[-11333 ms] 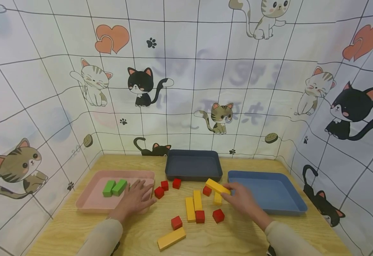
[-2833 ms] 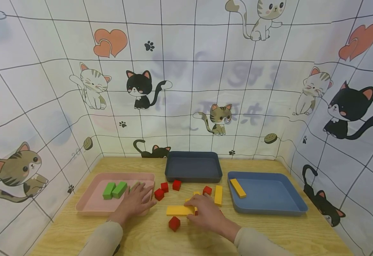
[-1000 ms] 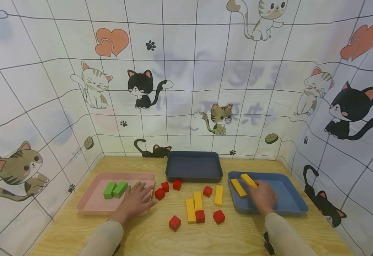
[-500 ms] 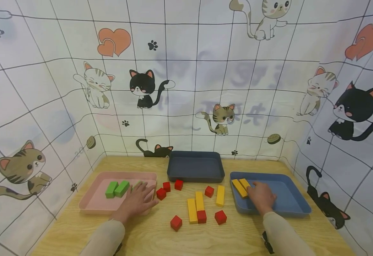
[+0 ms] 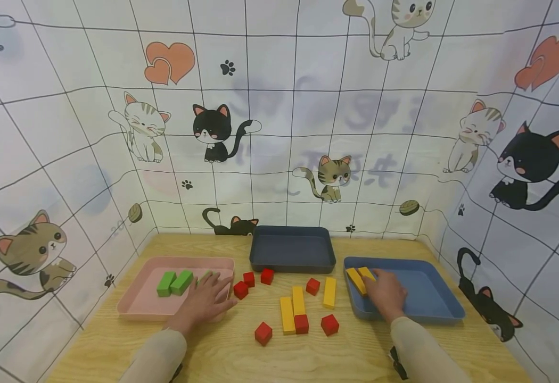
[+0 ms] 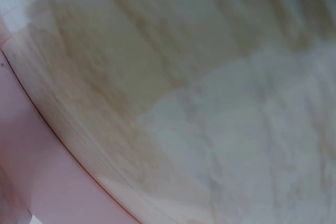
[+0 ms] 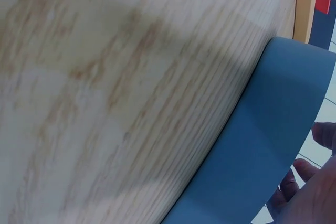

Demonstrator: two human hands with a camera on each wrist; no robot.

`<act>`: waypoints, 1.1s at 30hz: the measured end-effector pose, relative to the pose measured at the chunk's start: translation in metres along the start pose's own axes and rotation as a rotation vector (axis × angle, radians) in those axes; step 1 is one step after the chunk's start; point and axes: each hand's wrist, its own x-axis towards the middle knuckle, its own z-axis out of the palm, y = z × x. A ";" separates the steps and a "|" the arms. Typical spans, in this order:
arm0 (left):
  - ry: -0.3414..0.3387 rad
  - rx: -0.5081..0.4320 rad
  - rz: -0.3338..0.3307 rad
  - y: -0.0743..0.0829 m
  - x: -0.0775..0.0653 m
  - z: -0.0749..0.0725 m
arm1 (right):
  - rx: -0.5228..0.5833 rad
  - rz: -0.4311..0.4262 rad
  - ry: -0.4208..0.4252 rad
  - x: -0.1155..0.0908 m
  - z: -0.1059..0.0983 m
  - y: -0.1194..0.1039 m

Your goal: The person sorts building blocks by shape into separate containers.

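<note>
My left hand (image 5: 204,299) lies with fingers spread over the right side of the pink tray (image 5: 138,308), partly covering a green block (image 5: 205,277). Two more green blocks (image 5: 166,284) lie beside it in the tray. In the blue tray (image 5: 433,295), two long yellow blocks (image 5: 355,280) lie side by side at the left end. My right hand (image 5: 386,292) holds the right-hand yellow block (image 5: 366,273) by its near part, which the fingers hide. The right wrist view shows curled fingers (image 7: 304,169) behind the tray wall; the block is hidden there.
Between the trays lie several red cubes (image 5: 263,333) and three yellow blocks (image 5: 329,292) on the wooden table (image 5: 241,367). A dark tray (image 5: 291,250) stands at the back centre. Cat-patterned cloth (image 5: 270,133) encloses the back and sides.
Two yellow blocks have gone from the table into the blue tray. My right hand lowered the second beside the first and shifted slightly left. The left hand has stayed put.
</note>
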 end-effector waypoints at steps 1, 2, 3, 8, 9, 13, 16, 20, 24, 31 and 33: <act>0.000 0.001 -0.001 0.000 0.000 0.000 | -0.003 -0.002 -0.001 0.000 0.000 -0.001; -0.001 0.003 -0.002 0.000 0.000 0.000 | -0.005 -0.001 -0.001 0.000 0.000 -0.002; -0.002 0.005 -0.002 0.000 0.000 0.000 | -0.005 -0.001 -0.002 0.001 0.001 -0.003; -0.004 0.006 -0.007 0.001 -0.001 -0.001 | -0.007 -0.012 0.006 -0.001 0.001 -0.011; -0.003 0.005 -0.007 0.001 -0.001 -0.002 | -0.006 -0.015 0.009 -0.001 0.001 -0.012; 0.001 0.006 -0.006 0.001 -0.001 -0.002 | -0.002 -0.036 0.018 -0.002 0.003 -0.018; 0.004 0.005 -0.008 0.000 -0.001 -0.002 | 0.006 -0.061 0.012 -0.004 0.004 -0.020; 0.000 0.005 -0.012 0.000 -0.001 -0.001 | 0.028 -0.086 0.009 -0.008 0.006 -0.026; 0.010 -0.003 -0.001 0.000 -0.001 -0.001 | 0.035 -0.103 0.003 -0.012 0.009 -0.033; 0.021 -0.011 0.010 0.000 -0.002 -0.001 | 0.046 -0.118 -0.042 -0.018 0.014 -0.043; 0.018 -0.012 0.007 0.000 -0.002 -0.002 | 0.069 -0.126 -0.054 -0.020 0.015 -0.047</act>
